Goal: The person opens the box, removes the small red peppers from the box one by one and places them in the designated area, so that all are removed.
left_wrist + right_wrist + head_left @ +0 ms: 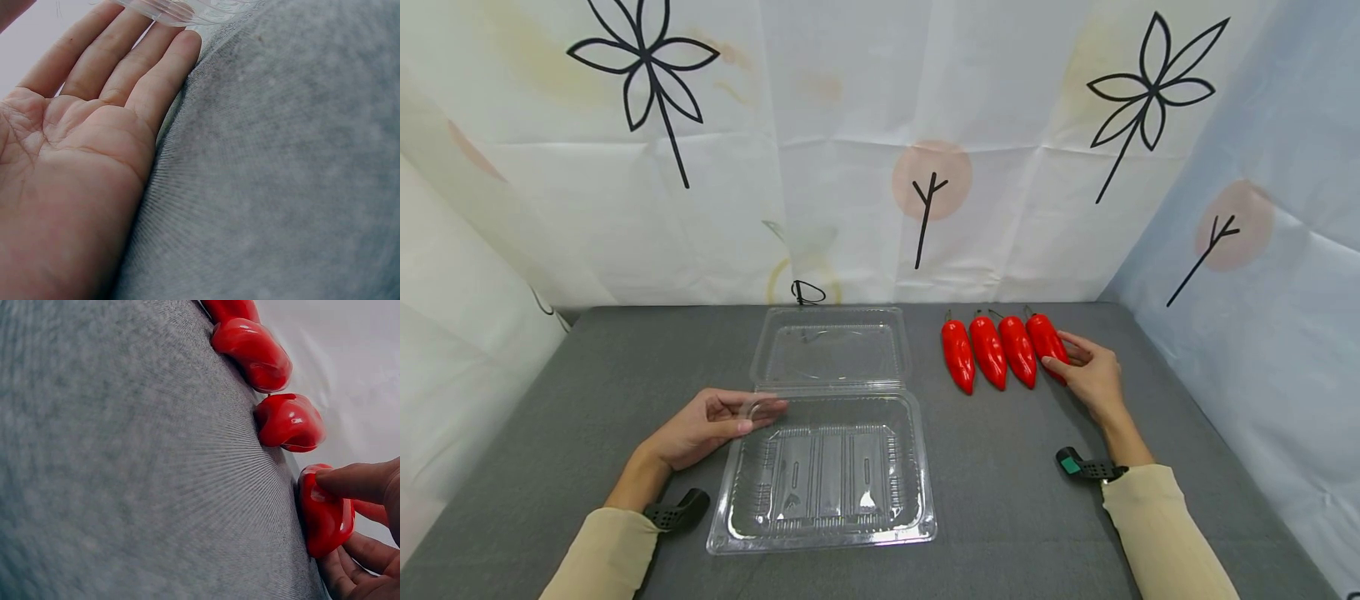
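Note:
In the head view, my right hand [1093, 379] pinches the rightmost of a row of glossy red chili peppers [1045, 335], thumb on one side and fingers on the other. In the right wrist view, that held pepper [328, 519] lies right at the grey cloth. Three more red chili peppers [988, 350] lie side by side to its left, stems pointing away. My left hand [703, 427] has its fingers nearly straight at the upper left corner of a clear plastic clamshell container [925, 500], touching its rim. The container stands with its lid [831, 350] folded back flat.
Grey cloth [1000, 517] covers the table. A white patterned curtain [850, 167] stands along the back edge, with more hanging at both sides. A thin black cord loop [808, 292] shows behind the lid. Each wrist wears a black strap [681, 510].

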The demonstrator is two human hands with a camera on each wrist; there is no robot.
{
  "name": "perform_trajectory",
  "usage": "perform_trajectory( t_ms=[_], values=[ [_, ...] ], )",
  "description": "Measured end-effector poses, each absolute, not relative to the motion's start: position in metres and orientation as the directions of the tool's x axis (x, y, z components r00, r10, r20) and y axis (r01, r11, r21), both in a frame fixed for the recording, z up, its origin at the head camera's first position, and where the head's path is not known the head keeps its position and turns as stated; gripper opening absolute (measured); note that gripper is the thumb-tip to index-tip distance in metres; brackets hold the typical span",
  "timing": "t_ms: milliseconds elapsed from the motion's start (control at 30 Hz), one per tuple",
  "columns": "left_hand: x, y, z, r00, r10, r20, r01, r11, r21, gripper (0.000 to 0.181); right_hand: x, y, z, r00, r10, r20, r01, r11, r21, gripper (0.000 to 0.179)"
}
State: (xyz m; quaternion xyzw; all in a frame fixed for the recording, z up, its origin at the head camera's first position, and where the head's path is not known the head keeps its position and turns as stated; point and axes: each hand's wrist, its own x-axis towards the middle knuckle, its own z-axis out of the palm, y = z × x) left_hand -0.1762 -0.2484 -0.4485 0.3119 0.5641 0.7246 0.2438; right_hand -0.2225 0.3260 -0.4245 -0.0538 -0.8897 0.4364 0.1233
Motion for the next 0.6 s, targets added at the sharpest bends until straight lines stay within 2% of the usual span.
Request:
perform_trajectory(
  t_ms=[600],
  values=[
    [-0.1739, -0.2472, -0.4440, -0.693, 0.703, 0.162, -0.020, -0.243, 0.970, 0.045, -0.2193, 0.3270, -0.4220, -0.972, 0.192, 0.137, 0.004, 0.595, -0.804, 0.063]
  ],
)
